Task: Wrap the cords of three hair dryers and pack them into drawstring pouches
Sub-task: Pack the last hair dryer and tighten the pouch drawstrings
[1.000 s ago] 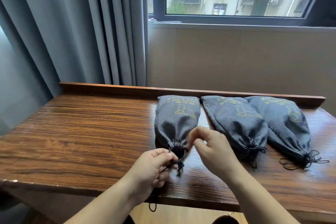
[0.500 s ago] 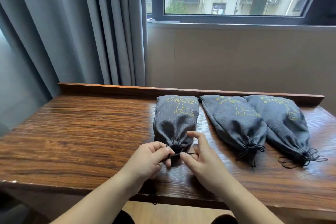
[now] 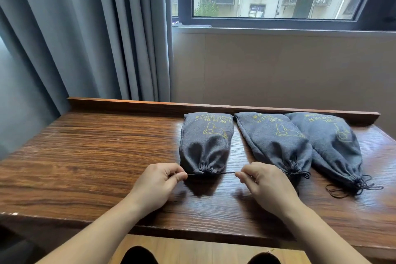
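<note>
My left hand [image 3: 159,180] and right hand [image 3: 262,179] each pinch a drawstring [image 3: 222,173] end — the pouch [image 3: 205,143] neck lies between them, its length running away from me.

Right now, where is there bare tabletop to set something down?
The table's left half, between the curtain and the left pouch, is bare. The right half is crowded: three pouches side by side, loose drawstrings trailing forward.

Matt cloth pouches [image 3: 206,143], seemingly glossy wood table [image 3: 96,156]
</note>
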Demonstrator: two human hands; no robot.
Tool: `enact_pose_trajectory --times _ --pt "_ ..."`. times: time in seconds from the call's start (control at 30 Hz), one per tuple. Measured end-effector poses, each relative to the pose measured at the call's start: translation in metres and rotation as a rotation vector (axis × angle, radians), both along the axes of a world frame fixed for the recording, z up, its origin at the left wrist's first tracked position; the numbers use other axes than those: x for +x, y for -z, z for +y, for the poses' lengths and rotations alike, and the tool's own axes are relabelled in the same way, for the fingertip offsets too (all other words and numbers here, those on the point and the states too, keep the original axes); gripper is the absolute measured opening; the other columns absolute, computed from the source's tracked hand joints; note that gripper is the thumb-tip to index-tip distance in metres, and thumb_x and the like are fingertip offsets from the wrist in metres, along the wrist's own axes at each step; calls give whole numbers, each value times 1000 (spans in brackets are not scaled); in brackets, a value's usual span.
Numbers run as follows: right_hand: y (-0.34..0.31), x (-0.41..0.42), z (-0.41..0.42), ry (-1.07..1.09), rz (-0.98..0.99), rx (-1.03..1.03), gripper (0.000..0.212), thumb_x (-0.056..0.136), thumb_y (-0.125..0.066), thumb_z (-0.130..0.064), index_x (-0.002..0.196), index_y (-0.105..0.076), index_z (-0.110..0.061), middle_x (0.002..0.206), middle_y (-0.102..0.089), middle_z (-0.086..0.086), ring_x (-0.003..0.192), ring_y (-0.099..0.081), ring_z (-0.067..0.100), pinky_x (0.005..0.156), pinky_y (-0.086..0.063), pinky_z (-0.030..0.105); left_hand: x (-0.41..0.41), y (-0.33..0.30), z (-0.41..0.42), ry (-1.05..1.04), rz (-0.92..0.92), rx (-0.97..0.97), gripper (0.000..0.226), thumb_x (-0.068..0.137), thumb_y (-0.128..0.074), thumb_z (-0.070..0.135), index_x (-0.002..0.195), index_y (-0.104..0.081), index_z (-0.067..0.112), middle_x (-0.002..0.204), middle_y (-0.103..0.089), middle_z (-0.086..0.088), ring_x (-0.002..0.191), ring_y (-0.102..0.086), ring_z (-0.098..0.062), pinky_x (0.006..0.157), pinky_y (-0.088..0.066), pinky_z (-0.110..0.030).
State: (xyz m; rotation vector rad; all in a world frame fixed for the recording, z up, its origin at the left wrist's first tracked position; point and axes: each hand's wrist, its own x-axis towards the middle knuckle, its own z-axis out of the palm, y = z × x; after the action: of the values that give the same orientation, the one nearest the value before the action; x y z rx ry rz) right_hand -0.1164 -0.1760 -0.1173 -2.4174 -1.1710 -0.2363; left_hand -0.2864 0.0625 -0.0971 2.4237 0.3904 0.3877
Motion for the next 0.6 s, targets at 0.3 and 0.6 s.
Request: enact_pose_trajectory --times 0.3,0.6 --pt "-2 -20 24 -67 198 -14 77 62 -70 -73 121 -33 -39 103 -59 -18 103 -52 9 95 -40 33 12 6 -9 43 151 362 64 74 -31 82 96 -64 31 92 -59 17 97 -49 -6 97 -33 -35" --pt "12 -37 43 -121 326 209 52 86 -70 -28 120 -30 -34 71 -56 -13 70 -52 5 72 -41 30 20 1 -22 53 29 109 37 92 -65 37 58 -49 32 57 -55 6 65 -53 -12 66 -43 -33"
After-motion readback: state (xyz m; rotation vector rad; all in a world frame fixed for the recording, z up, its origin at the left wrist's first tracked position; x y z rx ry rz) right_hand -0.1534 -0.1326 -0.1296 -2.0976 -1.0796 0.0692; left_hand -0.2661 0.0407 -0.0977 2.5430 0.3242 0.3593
